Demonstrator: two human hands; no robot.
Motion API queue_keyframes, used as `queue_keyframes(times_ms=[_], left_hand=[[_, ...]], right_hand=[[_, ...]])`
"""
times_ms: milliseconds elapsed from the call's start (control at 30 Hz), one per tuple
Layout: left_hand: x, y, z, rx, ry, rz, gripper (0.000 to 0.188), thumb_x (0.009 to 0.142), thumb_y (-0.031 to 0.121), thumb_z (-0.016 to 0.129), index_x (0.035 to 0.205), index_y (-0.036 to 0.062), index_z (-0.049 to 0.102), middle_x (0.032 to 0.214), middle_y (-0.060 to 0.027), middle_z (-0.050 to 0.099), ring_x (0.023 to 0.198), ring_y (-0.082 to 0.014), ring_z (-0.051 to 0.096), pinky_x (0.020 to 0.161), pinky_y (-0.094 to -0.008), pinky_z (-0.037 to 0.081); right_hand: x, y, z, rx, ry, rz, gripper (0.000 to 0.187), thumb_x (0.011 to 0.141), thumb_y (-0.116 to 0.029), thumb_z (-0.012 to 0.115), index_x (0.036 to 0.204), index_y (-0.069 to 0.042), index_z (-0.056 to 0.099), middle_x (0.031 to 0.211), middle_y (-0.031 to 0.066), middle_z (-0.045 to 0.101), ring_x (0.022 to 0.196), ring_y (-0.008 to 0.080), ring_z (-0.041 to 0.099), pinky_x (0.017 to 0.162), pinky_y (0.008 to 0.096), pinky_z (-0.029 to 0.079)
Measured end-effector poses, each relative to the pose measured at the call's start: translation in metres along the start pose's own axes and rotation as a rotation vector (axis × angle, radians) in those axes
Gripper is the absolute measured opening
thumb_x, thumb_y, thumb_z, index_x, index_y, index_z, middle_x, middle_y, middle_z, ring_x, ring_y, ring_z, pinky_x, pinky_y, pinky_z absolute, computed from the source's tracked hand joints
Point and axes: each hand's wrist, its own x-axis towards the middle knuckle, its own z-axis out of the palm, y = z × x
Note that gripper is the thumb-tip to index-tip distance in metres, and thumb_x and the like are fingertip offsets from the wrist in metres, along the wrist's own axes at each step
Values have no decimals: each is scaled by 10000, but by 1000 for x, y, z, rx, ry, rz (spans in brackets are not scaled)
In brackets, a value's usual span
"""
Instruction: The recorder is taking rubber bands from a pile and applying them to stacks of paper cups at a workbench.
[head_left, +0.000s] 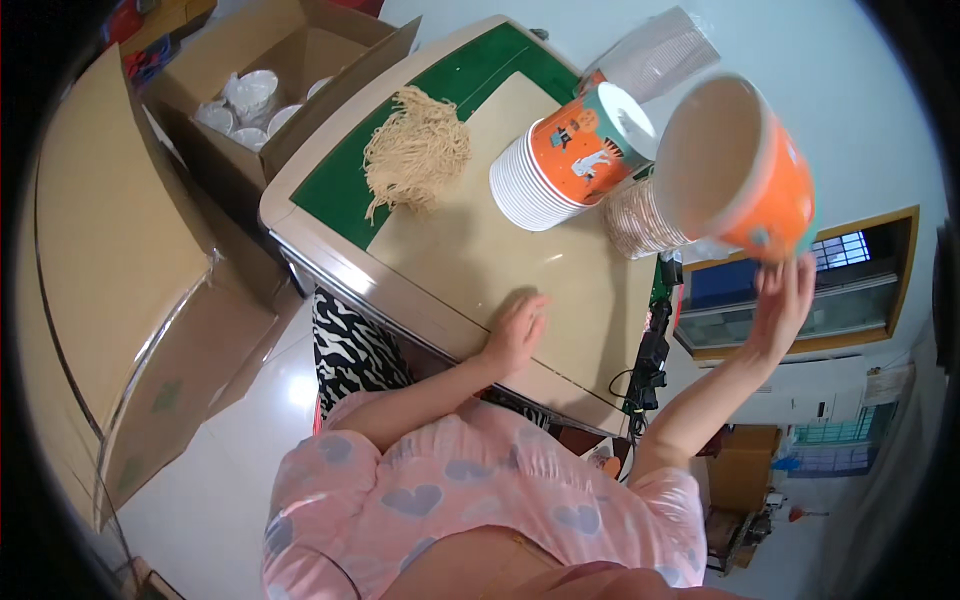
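My right hand (785,300) is raised at the table's right side, its fingers at the base of an orange paper tub (785,190). The tub is tilted, its round mouth turned to the left, and it is slightly blurred. My left hand (517,335) rests on the tabletop near the front edge, holding nothing, fingers loosely extended. Beyond it stands a stack of nested orange paper tubs (580,150), bases up, white rims showing below. To the left lies a loose heap of thin tan strands (415,150).
A tan sheet (440,250) covers part of the green-topped table (330,190). More nested tubs in clear wrap (660,50) stand behind, and another stack (640,220) sits beside the raised tub. An open cardboard box (200,80) holds white wrapped items. Black plugs and cables (652,350) line the right edge.
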Motion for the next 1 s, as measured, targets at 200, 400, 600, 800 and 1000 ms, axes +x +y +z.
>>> queue_keyframes(times_ms=[200, 400, 600, 800, 1000], left_hand=[[17, 42, -30, -439, 52, 76, 482, 1010, 226, 356, 1415, -24, 281, 1445, -174, 350, 1339, -270, 340, 1094, -360, 271], [27, 41, -38, -105, 16, 173, 469, 993, 156, 391, 1422, -2, 285, 1439, -155, 358, 1342, -235, 326, 1107, -362, 246], [34, 18, -65, 673, -186, -92, 600, 948, 330, 457, 1421, 3, 289, 1477, -193, 284, 1383, -310, 250, 1134, -419, 194], [19, 8, -59, 1356, -225, -247, 761, 888, 473, 490, 1428, -20, 279, 1518, -178, 211, 1425, -317, 120, 1146, -473, 98], [30, 6, -1, 1397, -446, -220, 821, 886, 564, 431, 1449, -3, 241, 1524, -175, 200, 1430, -320, 102, 1149, -487, 45]], right_hand=[[-150, 168, 21, 348, 402, 693, 478, 971, -238, 468, 1405, -64, 366, 1403, 116, 436, 1243, 262, 467, 1002, 445, 448], [-171, 219, 69, 286, 308, 764, 493, 940, -179, 551, 1380, -34, 380, 1351, 102, 476, 1191, 211, 505, 973, 338, 449], [-203, 274, 41, -9, 259, 686, 459, 954, -264, 519, 1334, -23, 427, 1233, 83, 547, 1040, 161, 571, 839, 311, 497], [-150, 181, 51, -315, 305, 437, 468, 959, -291, 505, 1361, -74, 403, 736, -3, 531, 637, 63, 511, 566, 213, 428], [-108, 235, -10, -494, 192, 472, 337, 894, -86, 512, 1218, 3, 537, 895, 68, 636, 718, 102, 574, 599, 226, 452]])
